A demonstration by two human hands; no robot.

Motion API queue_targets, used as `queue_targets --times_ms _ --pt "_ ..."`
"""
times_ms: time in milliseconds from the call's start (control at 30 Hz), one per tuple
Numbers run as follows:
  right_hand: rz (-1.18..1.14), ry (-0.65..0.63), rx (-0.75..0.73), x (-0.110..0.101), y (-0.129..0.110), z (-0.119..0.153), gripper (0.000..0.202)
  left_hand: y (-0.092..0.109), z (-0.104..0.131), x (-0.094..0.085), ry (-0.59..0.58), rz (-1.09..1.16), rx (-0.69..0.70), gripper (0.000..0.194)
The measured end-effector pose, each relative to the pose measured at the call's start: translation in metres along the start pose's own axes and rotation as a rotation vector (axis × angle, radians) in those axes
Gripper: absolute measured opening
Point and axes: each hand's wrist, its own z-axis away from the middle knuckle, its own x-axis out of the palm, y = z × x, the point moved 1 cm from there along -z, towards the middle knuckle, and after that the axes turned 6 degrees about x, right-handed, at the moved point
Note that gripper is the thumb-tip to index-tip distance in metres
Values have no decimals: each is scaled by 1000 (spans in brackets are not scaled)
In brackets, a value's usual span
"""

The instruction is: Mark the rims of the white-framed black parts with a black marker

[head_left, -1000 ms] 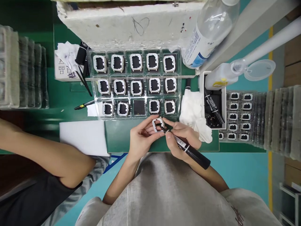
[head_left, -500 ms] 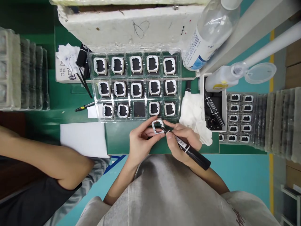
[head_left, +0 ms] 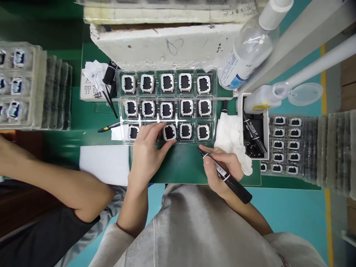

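My left hand (head_left: 146, 152) is over the front row of a clear blister tray (head_left: 196, 97). Its thumb and index finger are at opposite edges of a white watch-case frame (head_left: 169, 126), which sits in the row's middle pocket. Those fingers partly cover the neighbouring pocket. In my right hand (head_left: 221, 167) is a black marker pen (head_left: 236, 187), uncapped, its tip pointing up and left, apart from the tray. Similar white frames with dark pocket bottoms showing through them fill the other visible pockets.
A white cloth (head_left: 230, 137) lies right of the tray, beside a box (head_left: 267, 129) of markers. Bottles (head_left: 247, 55) stand behind. Stacked trays (head_left: 308, 148) are at right, more (head_left: 55, 92) at left. A co-worker's arm (head_left: 69, 178) rests near a white sheet (head_left: 104, 163).
My left hand has carried the frame left and up from the marker tip into the tray's bare front pocket. My right hand, still holding the marker, has shifted slightly right and down. The view has shifted.
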Motion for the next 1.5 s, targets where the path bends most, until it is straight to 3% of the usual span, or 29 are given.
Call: queue_targets --times_ms 67,167,233,333,533,733,900,1133,1233,1300,1433,1500 --pt "7 -10 -4 0 0 -1 14 2 -2 -2 -20 -88 57 48" --pt "17 -16 -2 0 -1 -1 13 7 -6 -3 -16 -99 35 55" --pt "20 -13 3 -1 0 0 13 14 -9 1 51 -67 36 44" --pt "23 -5 8 -1 1 1 13 25 -15 16 103 -63 48 19" --pt "84 32 2 -3 3 4 11 37 -21 42 16 -173 -115 25" --pt "72 29 -18 -2 2 4 10 40 -25 39 -10 -244 -202 16" --pt "73 33 -12 -2 1 3 10 40 -31 43 -21 -274 -258 31" --pt "45 36 -106 -4 2 4 12 45 -31 41 97 -225 -170 24" --pt "34 36 -135 -5 3 2 12 51 -28 32 205 -49 -84 25" --pt "20 62 -128 -6 2 -2 10 55 -21 26 208 231 -101 24" --pt "-36 114 -85 -5 2 -10 11 60 5 27 87 950 -379 26" --pt "-25 106 -52 -3 3 -10 13 61 19 34 58 1161 -477 31"
